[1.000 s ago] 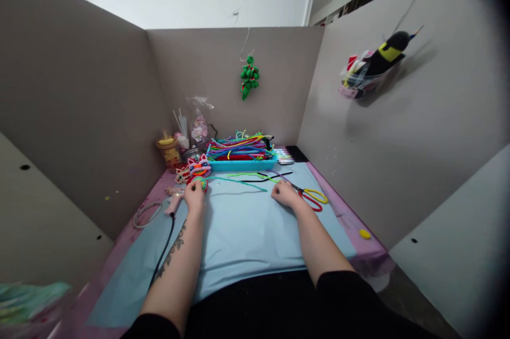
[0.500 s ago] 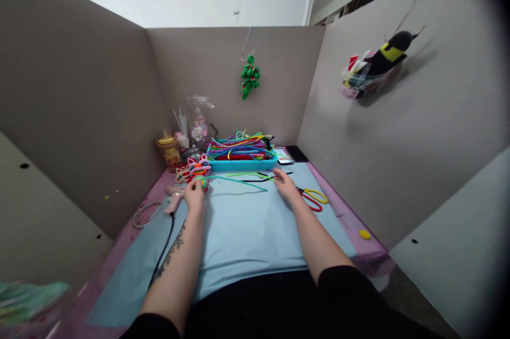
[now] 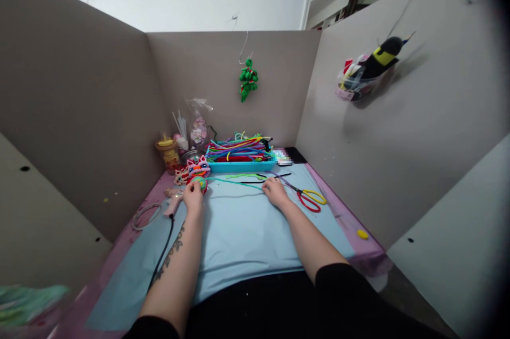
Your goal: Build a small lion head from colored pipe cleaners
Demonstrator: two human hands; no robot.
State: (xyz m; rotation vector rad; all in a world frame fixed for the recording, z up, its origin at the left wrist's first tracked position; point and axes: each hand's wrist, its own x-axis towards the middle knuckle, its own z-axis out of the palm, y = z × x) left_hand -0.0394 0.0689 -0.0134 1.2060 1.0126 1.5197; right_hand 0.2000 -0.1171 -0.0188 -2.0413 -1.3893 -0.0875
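Note:
My left hand [image 3: 193, 196] is closed on a round red, green and yellow pipe-cleaner piece [image 3: 203, 185], its fingers covering part of it. A teal pipe cleaner [image 3: 233, 181] stretches from this piece to the right. Its far end meets the fingertips of my right hand [image 3: 274, 191], which are curled in and look closed on it. Behind that strand lie a light green pipe cleaner [image 3: 243, 176] and a black one [image 3: 249, 183]. Scissors [image 3: 309, 201] with one red and one yellow handle rest just right of my right hand.
A blue tray [image 3: 243, 167] heaped with pipe cleaners stands at the back. At left are striped animal-like pieces [image 3: 198, 167], a pink hot glue gun [image 3: 173, 205] with a black cord, and a tan cup [image 3: 169, 153]. A yellow disc [image 3: 362, 234] lies at the right edge.
My right hand has moved left and slightly nearer, from open beside the scissors to the end of the teal pipe cleaner. My left hand keeps its hold on the round piece.

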